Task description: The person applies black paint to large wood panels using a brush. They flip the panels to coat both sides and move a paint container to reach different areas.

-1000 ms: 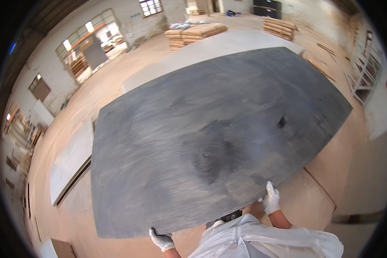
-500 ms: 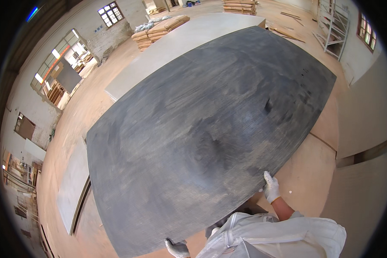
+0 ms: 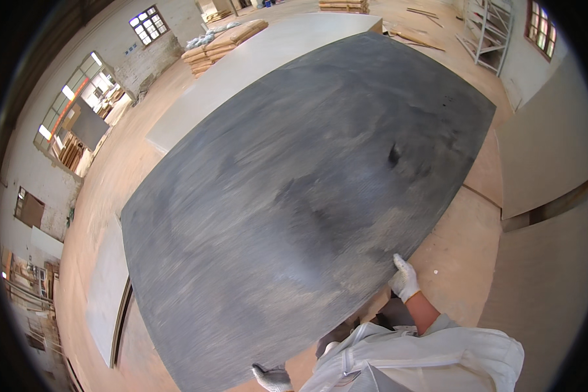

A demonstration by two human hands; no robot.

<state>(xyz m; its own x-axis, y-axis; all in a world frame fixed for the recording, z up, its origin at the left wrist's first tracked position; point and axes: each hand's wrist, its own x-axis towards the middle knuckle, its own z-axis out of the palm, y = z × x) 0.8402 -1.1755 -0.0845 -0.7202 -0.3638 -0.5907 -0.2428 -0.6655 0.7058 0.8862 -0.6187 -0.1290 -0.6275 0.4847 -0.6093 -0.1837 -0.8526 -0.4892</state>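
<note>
A large dark grey-black board [image 3: 294,196] with smudges and fine streaks fills the middle of the view. My left hand [image 3: 272,377], in a white glove with darkened fingertips, grips its near edge at the bottom, thumb on top. Farther right along that same edge, my right hand [image 3: 405,277], also in a white glove, holds the board with its thumb on the upper face and its fingers hidden underneath. My body stands close against the near edge. What lies under most of the board cannot be seen.
A pale stack of sheets [image 3: 209,98] extends beyond the far edge; another pale sheet stack [image 3: 104,294] shows at left. Large beige panels [image 3: 542,163] lie at right. Brown wrapped bundles [image 3: 225,46] stand farther back, and a white metal rack [image 3: 487,36] is at back right.
The whole view has turned slightly, shifting the board and the room a little leftward together. Both hands keep their grip on the board's near edge.
</note>
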